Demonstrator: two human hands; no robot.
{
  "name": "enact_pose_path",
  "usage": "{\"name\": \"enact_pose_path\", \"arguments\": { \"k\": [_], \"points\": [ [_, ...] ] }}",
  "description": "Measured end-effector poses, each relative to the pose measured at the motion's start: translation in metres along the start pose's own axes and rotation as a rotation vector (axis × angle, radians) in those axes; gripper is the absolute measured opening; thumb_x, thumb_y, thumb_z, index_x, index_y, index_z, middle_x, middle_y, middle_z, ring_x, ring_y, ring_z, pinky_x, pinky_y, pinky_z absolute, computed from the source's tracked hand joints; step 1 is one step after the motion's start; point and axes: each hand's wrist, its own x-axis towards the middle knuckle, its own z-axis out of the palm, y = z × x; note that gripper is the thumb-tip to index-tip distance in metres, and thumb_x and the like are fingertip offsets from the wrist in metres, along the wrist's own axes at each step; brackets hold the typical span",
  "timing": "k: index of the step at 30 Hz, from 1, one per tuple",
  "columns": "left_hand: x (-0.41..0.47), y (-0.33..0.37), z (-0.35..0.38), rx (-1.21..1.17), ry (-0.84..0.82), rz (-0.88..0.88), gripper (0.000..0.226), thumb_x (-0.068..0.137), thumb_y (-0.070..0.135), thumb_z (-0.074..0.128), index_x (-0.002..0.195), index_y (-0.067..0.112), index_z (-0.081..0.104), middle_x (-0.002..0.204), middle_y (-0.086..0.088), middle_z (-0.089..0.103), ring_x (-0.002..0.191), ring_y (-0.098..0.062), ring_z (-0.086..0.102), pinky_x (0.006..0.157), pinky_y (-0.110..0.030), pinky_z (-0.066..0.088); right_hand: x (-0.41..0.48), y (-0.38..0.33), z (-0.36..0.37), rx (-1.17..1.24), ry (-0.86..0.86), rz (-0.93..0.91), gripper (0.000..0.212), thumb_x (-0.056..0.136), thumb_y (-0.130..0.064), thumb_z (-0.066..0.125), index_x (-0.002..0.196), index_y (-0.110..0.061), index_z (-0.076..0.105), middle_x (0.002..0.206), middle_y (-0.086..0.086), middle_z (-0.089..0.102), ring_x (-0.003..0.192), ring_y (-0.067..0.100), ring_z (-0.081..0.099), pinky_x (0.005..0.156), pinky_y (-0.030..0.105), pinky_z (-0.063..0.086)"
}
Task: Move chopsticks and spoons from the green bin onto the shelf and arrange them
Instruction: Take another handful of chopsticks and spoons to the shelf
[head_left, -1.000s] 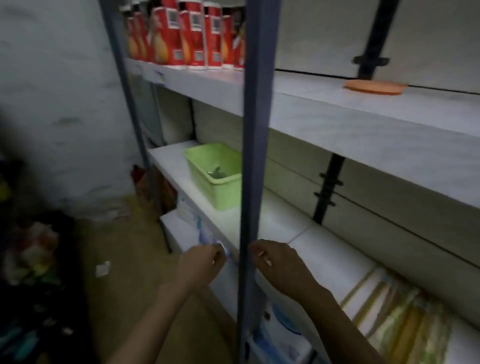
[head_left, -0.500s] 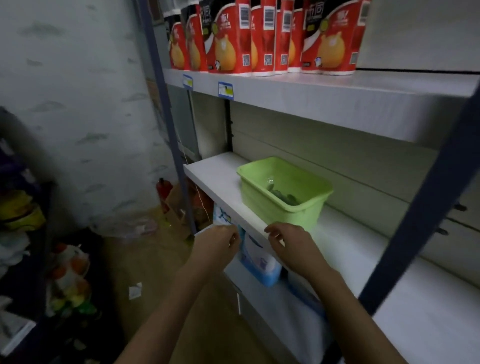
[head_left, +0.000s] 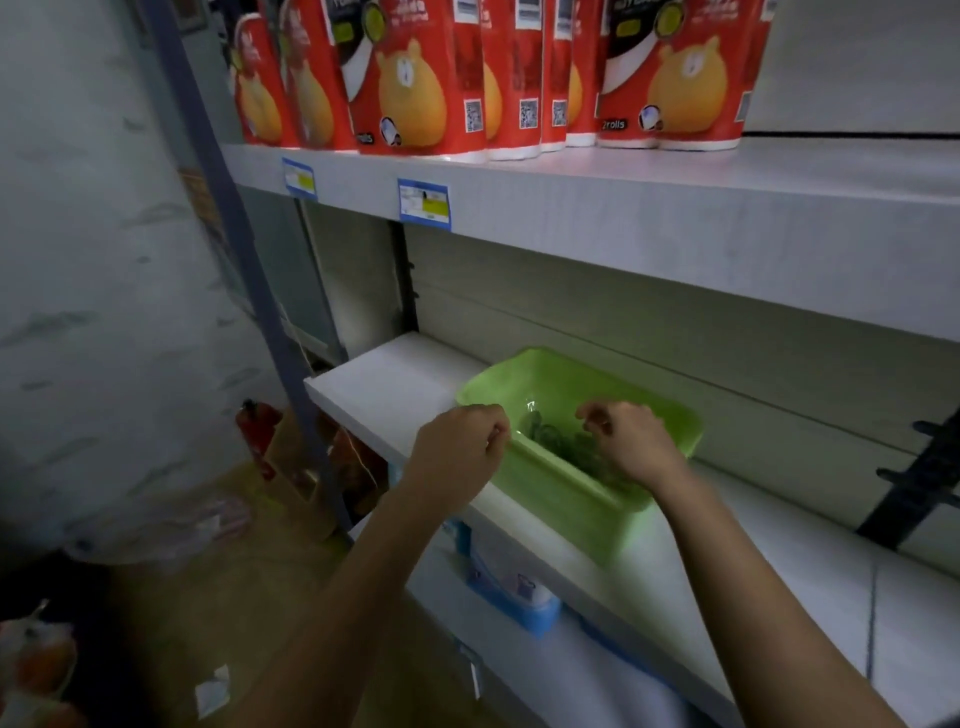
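Observation:
A green bin (head_left: 566, 499) stands on the white middle shelf (head_left: 395, 379). Dim utensils (head_left: 558, 439), spoons or chopsticks in wrapping, lie in its bottom; I cannot tell them apart. My left hand (head_left: 457, 449) is at the bin's near left rim, fingers curled, with nothing visible in it. My right hand (head_left: 628, 441) hangs over the inside of the bin, fingers bent downward above the utensils. Whether it touches them is hidden.
Red paper-roll packs (head_left: 415, 78) fill the upper shelf (head_left: 597, 208), which has price tags (head_left: 423, 203) on its edge. A blue upright post (head_left: 244, 249) stands at the left. A blue pack (head_left: 514, 592) sits on the lower shelf. A red extinguisher (head_left: 257, 431) and clutter are on the floor.
The view has swung left and closer to the bin. Both hands have risen from the shelf's front edge to the bin, the right one now over its inside.

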Motion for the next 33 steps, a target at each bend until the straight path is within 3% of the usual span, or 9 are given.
{"name": "enact_pose_path", "arguments": {
  "k": [7, 13, 19, 23, 30, 33],
  "points": [
    [0.092, -0.024, 0.03, 0.052, -0.122, 0.136, 0.021, 0.094, 0.023, 0.045, 0.1, 0.016, 0.063, 0.098, -0.002, 0.069, 0.091, -0.02, 0.062, 0.073, -0.029, 0.045, 0.063, 0.026, 0.015, -0.099, -0.15, 0.175, 0.033, 0.094, -0.013, 0.045, 0.125, -0.013, 0.056, 0.133, 0.014, 0.055, 0.12, 0.03, 0.053, 0.099, 0.033, 0.043],
    [0.142, -0.04, 0.069, 0.074, -0.366, 0.27, 0.023, 0.091, 0.015, 0.047, 0.105, 0.015, 0.065, 0.108, -0.004, 0.069, 0.097, -0.023, 0.062, 0.076, -0.029, 0.047, 0.079, 0.042, 0.047, -0.218, -0.251, 0.323, 0.037, 0.095, -0.01, 0.044, 0.132, -0.012, 0.047, 0.137, 0.013, 0.05, 0.124, 0.028, 0.049, 0.102, 0.035, 0.043],
    [0.187, -0.042, 0.102, 0.082, -0.627, 0.406, 0.02, 0.09, 0.012, 0.047, 0.101, 0.01, 0.064, 0.106, -0.01, 0.066, 0.097, -0.028, 0.061, 0.074, -0.028, 0.044, 0.09, 0.044, 0.056, -0.253, -0.31, 0.43, 0.04, 0.097, -0.023, 0.046, 0.134, -0.007, 0.044, 0.142, 0.014, 0.044, 0.128, 0.029, 0.046, 0.105, 0.036, 0.04],
    [0.208, -0.037, 0.119, 0.131, -0.739, 0.522, 0.018, 0.091, 0.015, 0.047, 0.101, 0.01, 0.061, 0.109, -0.014, 0.064, 0.1, -0.03, 0.06, 0.075, -0.03, 0.044, 0.102, 0.039, 0.066, -0.29, -0.412, 0.462, 0.043, 0.093, -0.014, 0.052, 0.135, -0.006, 0.043, 0.141, 0.015, 0.045, 0.128, 0.03, 0.046, 0.103, 0.038, 0.042],
    [0.213, -0.053, 0.142, 0.141, -0.779, 0.538, 0.021, 0.091, 0.016, 0.047, 0.105, 0.009, 0.061, 0.113, -0.014, 0.063, 0.105, -0.03, 0.058, 0.08, -0.029, 0.043, 0.103, 0.029, 0.089, -0.362, -0.462, 0.395, 0.061, 0.087, -0.029, 0.062, 0.139, -0.008, 0.037, 0.143, 0.017, 0.035, 0.129, 0.033, 0.04, 0.104, 0.042, 0.04],
    [0.215, -0.056, 0.141, 0.114, -0.751, 0.528, 0.023, 0.092, 0.016, 0.046, 0.106, 0.01, 0.062, 0.114, -0.013, 0.064, 0.105, -0.03, 0.058, 0.082, -0.03, 0.044, 0.097, 0.037, 0.088, -0.318, -0.449, 0.407, 0.056, 0.089, -0.034, 0.058, 0.135, -0.007, 0.042, 0.143, 0.017, 0.035, 0.128, 0.033, 0.04, 0.104, 0.039, 0.04]
  ]
}}
